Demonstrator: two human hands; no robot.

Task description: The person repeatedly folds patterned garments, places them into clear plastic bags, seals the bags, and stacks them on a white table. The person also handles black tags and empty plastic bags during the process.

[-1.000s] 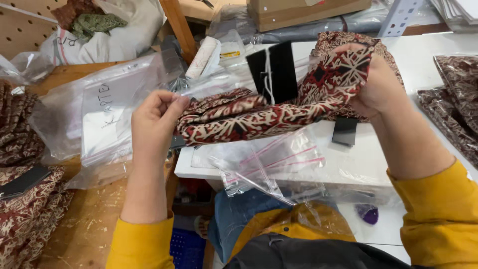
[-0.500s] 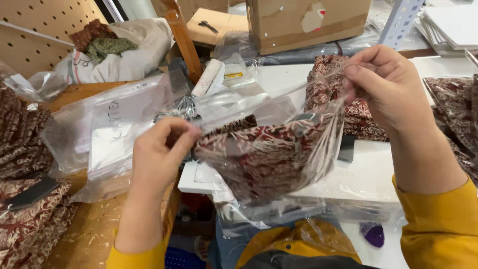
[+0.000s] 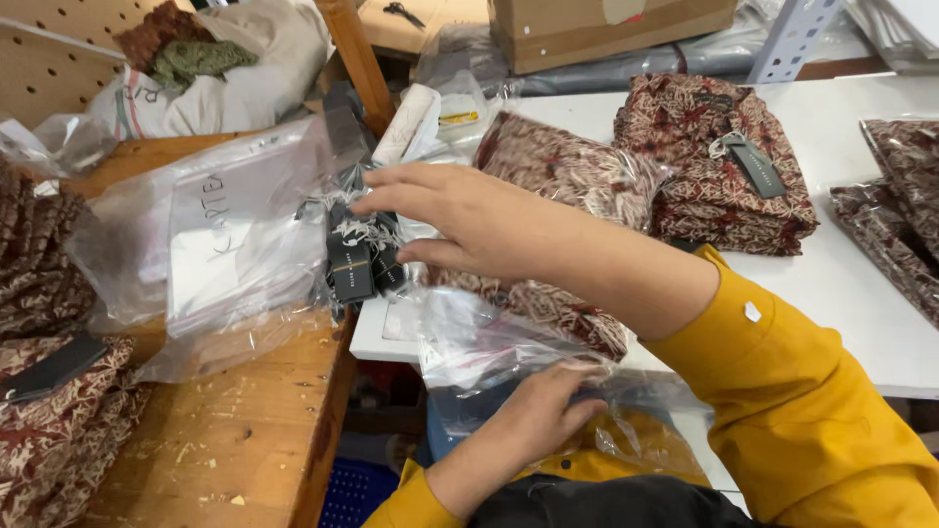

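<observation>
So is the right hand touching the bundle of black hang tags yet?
Cannot tell. In the head view the right hand reaches over the black hang tags, fingertips just above them; contact isn't plain.

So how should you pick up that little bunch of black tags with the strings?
Probably by the knotted white strings at the top of the black tags, coming from above and the right, where the right hand hovers. The tags are flat and slippery-looking, fanned against plastic bags on their left.
</observation>
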